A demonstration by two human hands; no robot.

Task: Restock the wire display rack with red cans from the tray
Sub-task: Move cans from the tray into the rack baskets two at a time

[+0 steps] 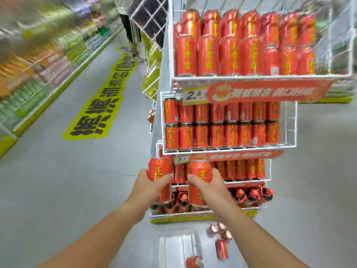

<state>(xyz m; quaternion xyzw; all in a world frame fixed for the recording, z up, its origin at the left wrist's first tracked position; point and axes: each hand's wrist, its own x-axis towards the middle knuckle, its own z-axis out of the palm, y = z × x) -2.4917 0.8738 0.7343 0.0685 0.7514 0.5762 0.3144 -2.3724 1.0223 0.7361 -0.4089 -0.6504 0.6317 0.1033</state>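
both hands up front, left hand (152, 182) gripping one red can (159, 171), right hand (206, 182) wrapped round another can (200, 172), by the wire rack (287, 146).

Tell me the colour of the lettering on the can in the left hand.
Yellow lettering on a red body, seen in the head view on the can gripped by the left hand.

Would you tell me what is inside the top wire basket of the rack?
The top wire basket holds upright red cans stacked two high. Its right end looks unfilled. Any rows behind the front cans are hidden.
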